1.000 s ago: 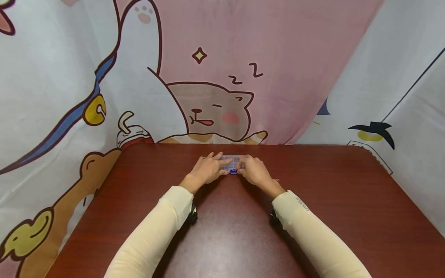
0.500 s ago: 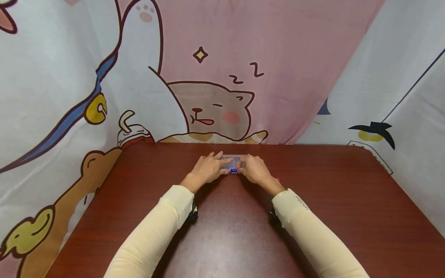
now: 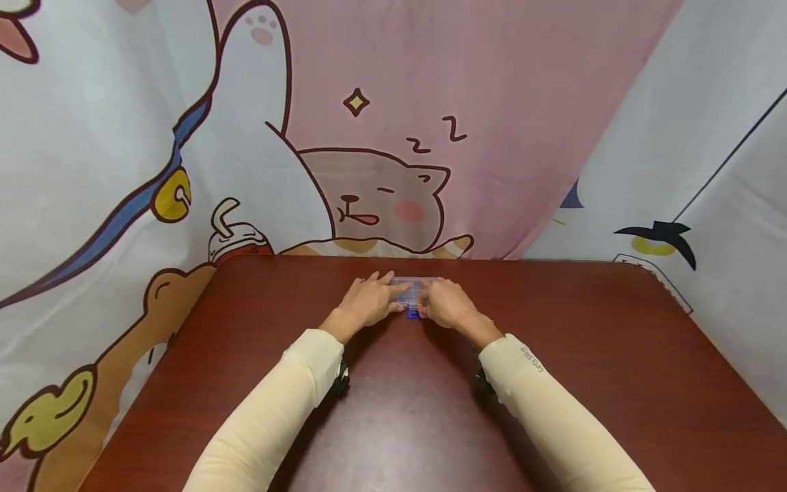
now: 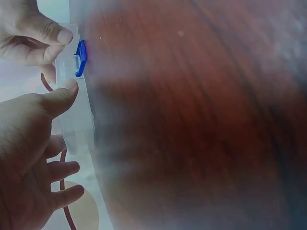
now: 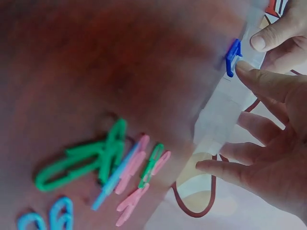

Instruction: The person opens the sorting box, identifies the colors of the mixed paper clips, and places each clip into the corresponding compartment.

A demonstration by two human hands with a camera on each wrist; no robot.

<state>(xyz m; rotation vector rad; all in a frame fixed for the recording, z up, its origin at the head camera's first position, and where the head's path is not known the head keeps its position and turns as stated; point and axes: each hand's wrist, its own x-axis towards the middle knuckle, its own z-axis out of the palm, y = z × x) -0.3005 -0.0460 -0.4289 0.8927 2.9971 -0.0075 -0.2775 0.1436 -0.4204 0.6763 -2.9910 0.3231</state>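
A clear plastic compartment box [image 3: 404,294] with a blue latch [image 3: 413,314] lies near the table's far edge, between both hands. My left hand [image 3: 365,303] spans its left part, index finger straight across the lid and thumb on the front edge. The other fingers spread out straight in the left wrist view. At the box's right part, my right hand [image 3: 451,304] has its fingers bent and grips the front edge, the thumb beside the latch [image 5: 233,58]. That latch juts outward from the front. What the box contains cannot be made out.
In the right wrist view, several small plastic clips lie on the brown table [image 3: 393,410]: a large green clip [image 5: 91,158], a pink clip [image 5: 132,203] and a blue clip [image 5: 61,215] among them. A printed curtain [image 3: 522,137] hangs behind the table.
The blue latch has swung down and outward from the box's front edge. My right thumb and index finger have shifted slightly at it. My left hand stays in place.
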